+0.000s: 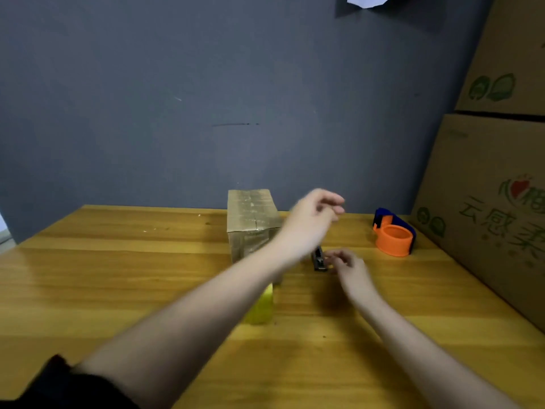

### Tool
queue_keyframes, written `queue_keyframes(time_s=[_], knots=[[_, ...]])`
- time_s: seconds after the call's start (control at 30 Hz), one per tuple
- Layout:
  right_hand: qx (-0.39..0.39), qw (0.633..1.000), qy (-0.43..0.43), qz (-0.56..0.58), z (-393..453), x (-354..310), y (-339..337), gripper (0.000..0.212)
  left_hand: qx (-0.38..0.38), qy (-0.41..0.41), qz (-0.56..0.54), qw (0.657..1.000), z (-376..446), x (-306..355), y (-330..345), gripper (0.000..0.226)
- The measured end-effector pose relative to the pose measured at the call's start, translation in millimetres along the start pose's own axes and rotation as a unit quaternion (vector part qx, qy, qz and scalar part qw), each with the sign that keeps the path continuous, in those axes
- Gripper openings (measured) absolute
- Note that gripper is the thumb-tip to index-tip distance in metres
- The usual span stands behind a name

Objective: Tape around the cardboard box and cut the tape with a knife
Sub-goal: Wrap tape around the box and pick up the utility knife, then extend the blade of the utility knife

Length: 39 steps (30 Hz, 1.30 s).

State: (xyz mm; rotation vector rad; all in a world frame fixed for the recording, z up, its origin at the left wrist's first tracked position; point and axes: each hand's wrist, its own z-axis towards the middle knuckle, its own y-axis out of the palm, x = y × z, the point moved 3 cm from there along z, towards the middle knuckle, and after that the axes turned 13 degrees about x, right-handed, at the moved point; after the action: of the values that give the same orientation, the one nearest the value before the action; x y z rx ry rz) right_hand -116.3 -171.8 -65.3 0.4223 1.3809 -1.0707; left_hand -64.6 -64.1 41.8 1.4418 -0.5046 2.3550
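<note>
A small cardboard box (250, 219) wrapped in shiny tape stands on the wooden table (118, 276) near its far edge. My left arm reaches across in front of the box. My left hand (315, 214) is blurred and raised just right of the box, its fingers loosely curled with nothing visible in them. A dark knife (320, 259) lies on the table below that hand. My right hand (345, 265) is low on the table, its curled fingertips at the knife's right side. Whether they grip the knife is unclear.
An orange and blue tape dispenser (393, 236) sits at the table's far right. A yellow object (261, 308) lies partly under my left forearm. Large printed cardboard cartons (486, 202) are stacked along the right edge. A grey wall (177, 113) stands behind the table.
</note>
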Motion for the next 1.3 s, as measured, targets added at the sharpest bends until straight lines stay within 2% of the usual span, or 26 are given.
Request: queue_keyframes(time_s=[0.07,0.2,0.3,0.43,0.57,0.7,0.87,0.97,1.07,1.17,1.3], knots=[[-0.013,0.998,0.059,0.015,21,8,-1,0.028,-0.006,-0.101,-0.002,0.995,-7,-27,35,0.03],[-0.044,0.984,0.157,0.07,34,15,4,0.035,0.063,-0.292,-0.018,0.954,-18,-82,52,0.039],[-0.031,0.971,0.214,0.107,37,12,10,0.036,0.092,-0.361,-0.042,0.927,-23,-98,50,0.038],[-0.041,0.968,0.23,0.095,38,13,8,0.034,0.095,-0.405,-0.109,0.903,-21,-103,54,0.038],[-0.083,0.98,0.178,0.01,34,9,1,0.011,0.089,-0.413,-0.122,0.898,-25,-105,52,0.029],[-0.119,0.983,0.128,-0.054,32,14,-6,0.026,0.068,-0.395,-0.124,0.908,-38,-106,46,0.015],[-0.158,0.977,0.117,0.086,9,18,-10,0.02,0.073,-0.312,-0.132,0.938,-47,-108,41,0.034],[-0.16,0.974,0.067,0.146,-5,23,-13,0.023,0.083,-0.234,-0.09,0.965,-47,-115,40,0.029],[-0.183,0.961,0.07,0.196,-12,24,-17,0.026,0.094,-0.131,-0.027,0.987,-49,-126,42,0.022],[-0.209,0.959,0.054,0.183,-14,23,-20,0.03,0.091,-0.118,-0.068,0.986,-50,-125,38,0.011],[-0.266,0.953,0.054,0.134,-11,28,-24,0.023,0.098,-0.129,-0.126,0.979,-47,-127,32,0.015]])
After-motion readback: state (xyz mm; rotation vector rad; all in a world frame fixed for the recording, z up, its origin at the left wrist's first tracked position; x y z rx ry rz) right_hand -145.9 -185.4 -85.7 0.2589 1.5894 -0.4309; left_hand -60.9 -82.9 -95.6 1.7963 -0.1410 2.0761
